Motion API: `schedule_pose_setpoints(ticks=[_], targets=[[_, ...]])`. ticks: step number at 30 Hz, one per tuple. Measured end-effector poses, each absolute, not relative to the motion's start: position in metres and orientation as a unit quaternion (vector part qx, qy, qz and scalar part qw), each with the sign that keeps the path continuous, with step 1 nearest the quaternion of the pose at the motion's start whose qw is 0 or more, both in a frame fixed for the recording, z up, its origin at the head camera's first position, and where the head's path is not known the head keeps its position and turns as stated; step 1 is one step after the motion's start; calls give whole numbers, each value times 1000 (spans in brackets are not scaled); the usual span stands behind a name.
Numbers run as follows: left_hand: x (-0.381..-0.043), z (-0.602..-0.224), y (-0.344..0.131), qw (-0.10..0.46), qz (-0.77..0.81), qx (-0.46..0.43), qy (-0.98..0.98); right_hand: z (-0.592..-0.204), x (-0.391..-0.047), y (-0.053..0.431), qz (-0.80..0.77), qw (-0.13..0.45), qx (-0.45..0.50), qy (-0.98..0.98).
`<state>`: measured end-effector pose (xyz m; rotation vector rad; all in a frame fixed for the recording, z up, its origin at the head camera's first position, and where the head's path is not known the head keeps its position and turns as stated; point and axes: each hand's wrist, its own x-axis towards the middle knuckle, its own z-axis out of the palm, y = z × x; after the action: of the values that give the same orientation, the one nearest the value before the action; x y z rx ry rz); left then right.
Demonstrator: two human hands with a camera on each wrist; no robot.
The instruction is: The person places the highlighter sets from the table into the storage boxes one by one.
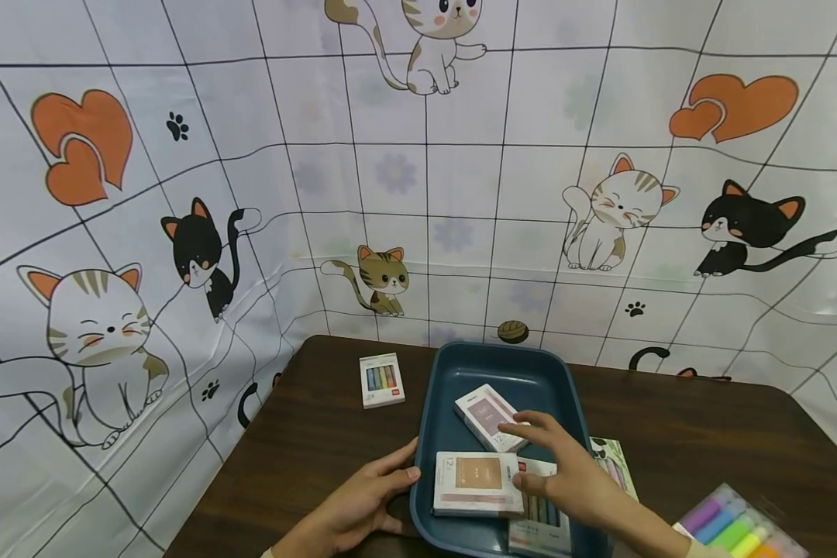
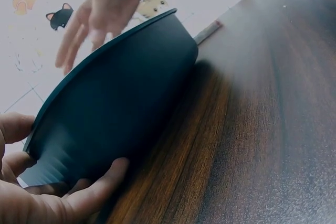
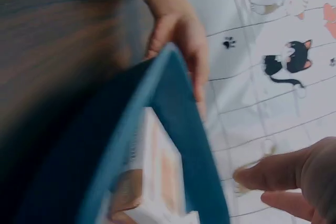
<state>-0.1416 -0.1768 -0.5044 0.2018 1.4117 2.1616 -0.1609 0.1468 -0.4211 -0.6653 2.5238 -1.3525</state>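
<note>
The left hand (image 1: 359, 496) spreads against the blue tray (image 1: 505, 370) at lower centre, probably steadying it; the right hand (image 1: 565, 469), fingers parted, seemingly empty, hovers beside the tan-labelled box (image 1: 478, 484), apparently propped on the colour-striped box (image 1: 540, 533).

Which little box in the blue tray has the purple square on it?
The slanted white box, farthest back in the tray. The nearer two differ: the tan-square box shows tan, and the partly covered box shows coloured sticks.
</note>
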Motion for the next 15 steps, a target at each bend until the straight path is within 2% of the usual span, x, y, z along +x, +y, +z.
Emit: schedule_pose_setpoints(ticks=[1, 3, 15], targets=[[-142, -504, -177, 273, 802, 76, 525, -418, -160, 148, -424, 67, -235, 872], [-142, -504, -176, 273, 802, 78, 526, -413, -160, 150, -403, 35, -240, 882], [-141, -507, -176, 272, 800, 82, 528, -423, -154, 162, -336, -38, -274, 900]])
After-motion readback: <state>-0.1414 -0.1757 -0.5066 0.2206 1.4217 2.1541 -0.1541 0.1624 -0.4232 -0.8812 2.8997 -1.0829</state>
